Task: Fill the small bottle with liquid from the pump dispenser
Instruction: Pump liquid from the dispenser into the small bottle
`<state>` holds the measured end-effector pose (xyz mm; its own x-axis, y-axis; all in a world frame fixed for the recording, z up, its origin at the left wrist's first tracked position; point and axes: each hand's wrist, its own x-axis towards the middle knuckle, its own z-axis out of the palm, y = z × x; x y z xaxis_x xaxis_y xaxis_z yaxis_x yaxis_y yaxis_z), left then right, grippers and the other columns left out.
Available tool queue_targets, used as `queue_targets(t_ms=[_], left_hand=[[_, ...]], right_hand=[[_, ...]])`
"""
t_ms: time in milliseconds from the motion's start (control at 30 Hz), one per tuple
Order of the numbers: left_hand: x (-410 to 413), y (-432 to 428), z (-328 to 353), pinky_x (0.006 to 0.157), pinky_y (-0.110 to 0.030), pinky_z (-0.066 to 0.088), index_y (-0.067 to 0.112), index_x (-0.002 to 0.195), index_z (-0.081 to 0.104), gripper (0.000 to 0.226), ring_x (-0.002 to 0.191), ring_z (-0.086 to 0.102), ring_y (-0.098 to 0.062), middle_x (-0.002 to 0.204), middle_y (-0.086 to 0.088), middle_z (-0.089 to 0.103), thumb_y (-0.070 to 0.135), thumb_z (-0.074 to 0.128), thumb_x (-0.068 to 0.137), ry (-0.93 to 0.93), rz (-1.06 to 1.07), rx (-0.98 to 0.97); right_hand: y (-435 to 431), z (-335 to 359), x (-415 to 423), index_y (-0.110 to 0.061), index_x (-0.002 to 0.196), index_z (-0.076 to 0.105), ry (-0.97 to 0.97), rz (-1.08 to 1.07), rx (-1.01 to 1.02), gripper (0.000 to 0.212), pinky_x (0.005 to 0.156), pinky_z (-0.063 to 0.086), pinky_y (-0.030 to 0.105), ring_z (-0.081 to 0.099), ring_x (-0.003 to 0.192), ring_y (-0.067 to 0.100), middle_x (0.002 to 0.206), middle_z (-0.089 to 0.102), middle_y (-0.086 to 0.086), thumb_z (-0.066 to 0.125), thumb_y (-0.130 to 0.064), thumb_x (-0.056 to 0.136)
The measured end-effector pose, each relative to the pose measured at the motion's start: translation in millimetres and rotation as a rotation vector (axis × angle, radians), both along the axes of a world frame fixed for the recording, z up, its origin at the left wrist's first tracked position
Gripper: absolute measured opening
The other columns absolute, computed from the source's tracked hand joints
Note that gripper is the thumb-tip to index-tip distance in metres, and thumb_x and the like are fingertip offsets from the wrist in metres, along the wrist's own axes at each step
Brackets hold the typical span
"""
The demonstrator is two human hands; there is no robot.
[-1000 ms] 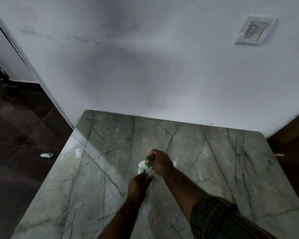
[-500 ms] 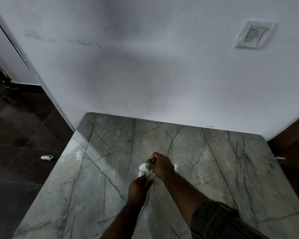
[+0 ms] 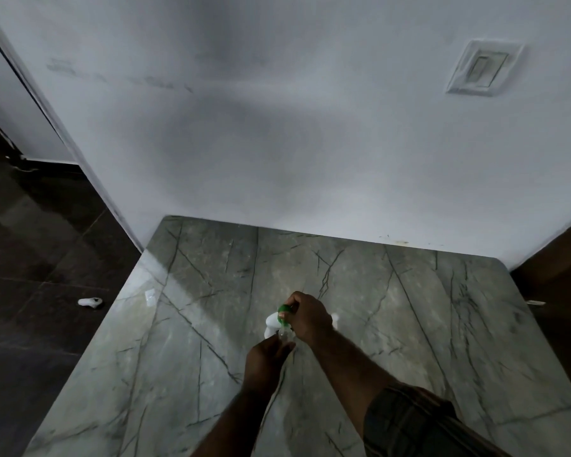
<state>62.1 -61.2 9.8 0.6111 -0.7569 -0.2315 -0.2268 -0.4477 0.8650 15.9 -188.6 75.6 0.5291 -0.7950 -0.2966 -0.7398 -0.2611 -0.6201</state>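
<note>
A white pump dispenser (image 3: 272,322) with a green collar stands near the middle of the grey marble table (image 3: 409,318). My right hand (image 3: 309,318) covers the pump head from above, fingers curled over it. Just in front, my left hand (image 3: 266,361) grips a small clear bottle (image 3: 285,335) and holds its mouth up against the dispenser's nozzle. Most of the small bottle is hidden by my fingers, and I cannot tell how much liquid is in it.
A white wall (image 3: 277,143) with a switch plate (image 3: 483,70) rises right behind the table. A small white scrap (image 3: 149,294) lies near the table's left edge. Dark floor tiles lie to the left, with a small white object (image 3: 90,302) on them.
Both hands and the bottles have stayed together at the same spot; only the head camera has shifted slightly, so the scene sits a little lower in the frame.
</note>
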Motion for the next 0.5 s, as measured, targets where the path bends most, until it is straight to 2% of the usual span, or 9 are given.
queue_targets(t_ms=[67,267,500], left_hand=[[0,0,0,0.066,-0.013,0.043,0.027,0.096,0.074,0.012,0.068,0.063,0.004,0.075,0.013,0.070,0.034,0.069,0.088,0.016,0.008,0.006],[3,-3,8,0.062,-0.005,0.043,0.030,0.093,0.073,0.007,0.067,0.061,0.012,0.073,0.017,0.069,0.031,0.070,0.088,0.013,0.006,-0.018],[2,-2,4,0.056,-0.010,0.038,0.024,0.092,0.073,0.011,0.055,0.054,0.007,0.064,0.015,0.060,0.033,0.066,0.090,0.002,-0.003,0.010]], right_hand=[[-1,3,0,-0.023,0.095,0.065,-0.001,0.003,0.009,0.015,0.088,0.054,0.037,0.064,0.095,0.015,0.100,0.069,-0.005,0.073,-0.029,0.084],[-4,8,2,-0.026,0.090,0.064,-0.015,-0.008,0.027,0.014,0.088,0.055,0.039,0.065,0.094,0.016,0.099,0.070,-0.006,0.075,-0.029,0.081],[2,5,3,-0.030,0.087,0.060,-0.007,-0.033,0.021,0.011,0.086,0.054,0.038,0.063,0.094,0.014,0.099,0.067,-0.008,0.071,-0.031,0.084]])
